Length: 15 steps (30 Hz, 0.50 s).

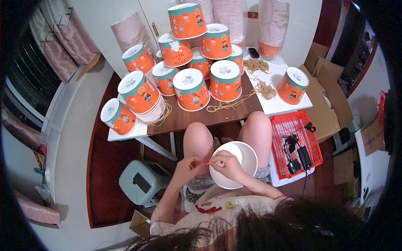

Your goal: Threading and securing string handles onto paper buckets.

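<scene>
Between my thighs rests a white paper bucket point(249, 161), its open mouth facing up. At the bucket's left rim, my right hand point(228, 165) is closed in a pinch, partly over the mouth. A short tan strand, apparently cord point(208, 163), shows at its fingertips. Just left of it, my left hand point(190, 168) has its fingers drawn together; what they hold is too small to make out. On the table ahead, a loose length of tan cord point(228, 104) lies in front of upside-down orange paper buckets point(191, 92) with green bands and white bases.
More orange buckets point(188, 21) are stacked in a pile on the brown tabletop point(188, 117). Cord bundles point(264, 88) lie at right. Wrapped bucket stacks point(274, 25) stand behind. A red basket point(276, 144) holds black cables and devices. A grey-green stool point(136, 180) stands left.
</scene>
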Motion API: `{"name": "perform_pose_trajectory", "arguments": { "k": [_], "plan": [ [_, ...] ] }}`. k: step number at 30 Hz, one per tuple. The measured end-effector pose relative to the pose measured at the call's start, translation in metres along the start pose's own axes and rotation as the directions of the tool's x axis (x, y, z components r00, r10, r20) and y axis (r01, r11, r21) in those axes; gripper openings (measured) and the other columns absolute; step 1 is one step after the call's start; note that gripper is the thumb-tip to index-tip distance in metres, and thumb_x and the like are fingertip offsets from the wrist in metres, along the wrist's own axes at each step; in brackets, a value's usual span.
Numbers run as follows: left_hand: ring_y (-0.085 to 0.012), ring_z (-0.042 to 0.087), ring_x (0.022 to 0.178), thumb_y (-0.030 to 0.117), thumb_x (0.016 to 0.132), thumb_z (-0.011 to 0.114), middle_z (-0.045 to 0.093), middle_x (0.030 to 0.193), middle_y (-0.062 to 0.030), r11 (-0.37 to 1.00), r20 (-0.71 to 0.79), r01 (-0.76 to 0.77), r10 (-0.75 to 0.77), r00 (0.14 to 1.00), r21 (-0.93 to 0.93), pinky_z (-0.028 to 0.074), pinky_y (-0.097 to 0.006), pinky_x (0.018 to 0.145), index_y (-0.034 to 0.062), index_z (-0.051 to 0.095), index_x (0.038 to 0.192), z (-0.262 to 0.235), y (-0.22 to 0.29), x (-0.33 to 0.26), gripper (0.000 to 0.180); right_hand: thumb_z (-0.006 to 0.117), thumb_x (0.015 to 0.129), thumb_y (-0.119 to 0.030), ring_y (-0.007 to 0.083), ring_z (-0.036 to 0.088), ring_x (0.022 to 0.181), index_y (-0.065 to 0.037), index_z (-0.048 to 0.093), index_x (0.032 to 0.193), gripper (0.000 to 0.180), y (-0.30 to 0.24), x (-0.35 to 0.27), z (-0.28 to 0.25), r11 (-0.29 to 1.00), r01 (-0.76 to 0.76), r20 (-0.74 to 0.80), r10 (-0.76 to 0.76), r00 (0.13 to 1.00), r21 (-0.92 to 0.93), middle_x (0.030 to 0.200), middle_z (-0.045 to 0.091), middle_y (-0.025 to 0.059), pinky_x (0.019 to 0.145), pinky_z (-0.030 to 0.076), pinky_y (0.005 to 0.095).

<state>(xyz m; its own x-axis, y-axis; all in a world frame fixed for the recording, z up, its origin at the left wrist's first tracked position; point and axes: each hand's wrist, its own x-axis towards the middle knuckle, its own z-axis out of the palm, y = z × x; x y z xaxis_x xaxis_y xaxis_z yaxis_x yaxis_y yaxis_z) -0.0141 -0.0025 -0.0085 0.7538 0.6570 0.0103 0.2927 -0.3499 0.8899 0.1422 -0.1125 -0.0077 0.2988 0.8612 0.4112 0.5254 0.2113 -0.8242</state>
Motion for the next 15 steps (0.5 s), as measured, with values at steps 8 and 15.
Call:
{"name": "perform_pose_trajectory", "arguments": {
  "k": [8,15],
  "plan": [
    [-0.0136,0.058,0.061,0.013,0.071,0.065,0.06,0.074,-0.0097,0.996,-0.074,-0.012,0.019,0.997,0.094,0.046,-0.024,0.057,0.0027,0.061,0.091,0.028,-0.012,-0.01,0.022,0.065,0.069,-0.007,0.0162,0.054,0.067,-0.006,0.062,0.074,0.006,0.001,-0.002,0.003,0.997,-0.077,0.042,0.076,0.996,0.028,0.074,0.057,0.0043,0.055,0.043,0.0258],
    [-0.0143,0.058,0.06,0.013,0.073,0.062,0.06,0.075,-0.0087,0.995,-0.124,-0.083,0.077,0.989,-0.051,0.046,-0.023,0.056,0.0034,0.062,0.089,0.033,-0.017,-0.01,0.019,0.066,0.069,-0.006,0.0155,0.054,0.065,-0.005,0.061,0.074,0.007,0.004,-0.002,0.005,0.997,-0.079,0.05,0.078,0.996,0.021,0.073,0.057,0.0042,0.054,0.042,0.0252]
  ]
}}
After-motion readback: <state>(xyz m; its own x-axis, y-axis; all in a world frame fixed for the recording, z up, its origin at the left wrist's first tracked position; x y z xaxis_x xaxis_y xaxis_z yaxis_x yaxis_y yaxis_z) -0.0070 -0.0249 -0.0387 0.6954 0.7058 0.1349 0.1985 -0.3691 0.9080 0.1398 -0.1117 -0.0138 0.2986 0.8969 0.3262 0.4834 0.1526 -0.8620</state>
